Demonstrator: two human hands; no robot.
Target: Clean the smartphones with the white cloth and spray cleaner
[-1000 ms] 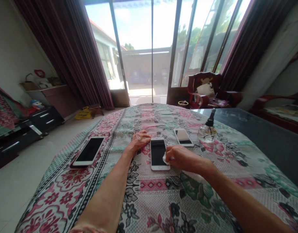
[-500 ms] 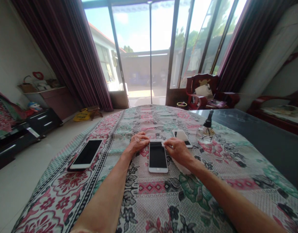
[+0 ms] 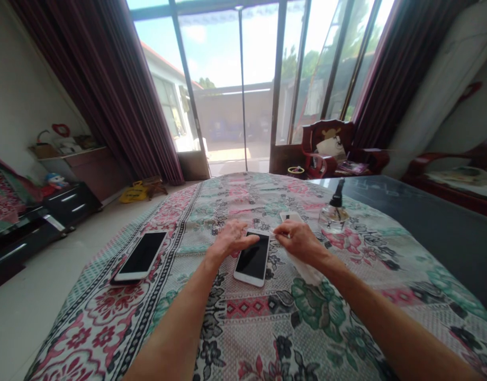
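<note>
A white smartphone [image 3: 252,262] with a dark screen lies at a slant on the patterned cloth in front of me. My left hand [image 3: 231,239] grips its upper left, thumb over the screen and fingers at the far left edge. Just off its upper right corner, my right hand [image 3: 295,237] is closed in a pinch on a white tissue, which is mostly hidden by the fingers. A white cloth [image 3: 309,271] lies under the right wrist. Behind that hand a second white phone [image 3: 290,216] is partly covered.
Another white phone [image 3: 142,257] rests on a dark flat item at the left. A clear bottle with a black pump top [image 3: 335,214] stands to the right. The floral tablecloth [image 3: 259,323] covers the table, beside a dark glossy surface [image 3: 426,227]. A wooden chair [image 3: 331,151] stands beyond.
The phone has turned so its lower end points further left. My left thumb has moved onto the screen, while my right hand has shifted slightly right, off the phone's edge.
</note>
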